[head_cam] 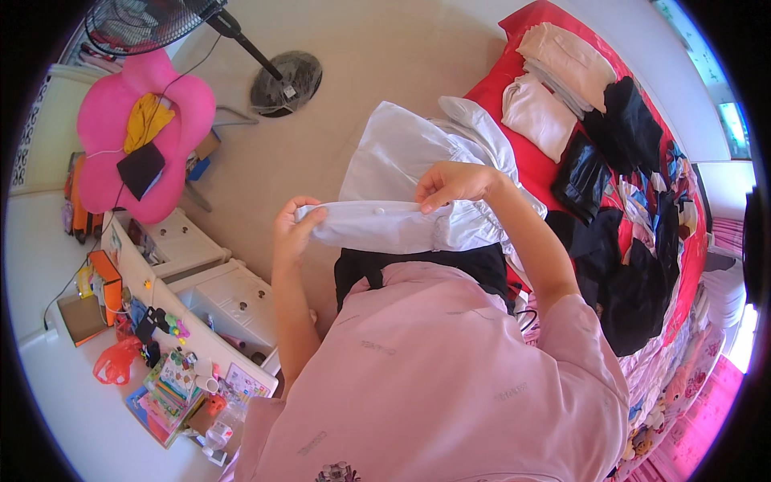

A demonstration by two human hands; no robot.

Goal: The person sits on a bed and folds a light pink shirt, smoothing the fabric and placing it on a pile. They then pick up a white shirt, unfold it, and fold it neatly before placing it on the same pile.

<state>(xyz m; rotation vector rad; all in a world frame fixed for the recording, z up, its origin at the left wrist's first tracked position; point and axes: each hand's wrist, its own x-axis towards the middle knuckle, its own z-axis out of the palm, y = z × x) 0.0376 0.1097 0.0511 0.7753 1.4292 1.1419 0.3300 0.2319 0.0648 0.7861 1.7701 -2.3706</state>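
A white button-up garment [397, 150] hangs in front of my body, spread across my lap and reaching towards the red bed cover. My left hand [299, 226] pinches one end of its folded white band between thumb and fingers. Near the other end, my right hand [453, 185] grips the band's upper edge, with thumb and fingertips closed on the cloth. A small white button [378, 211] shows on the band between the two hands. Gathered, ruffled cloth lies below and right of my right hand.
On the right, a red-covered bed [482, 90] bears folded pale clothes [566, 57] and black garments [638, 295]. A standing fan's base [286, 83] is on the floor ahead. At left are a pink flower-shaped chair [99, 138], open white drawers [187, 241] and a cluttered desk [66, 373].
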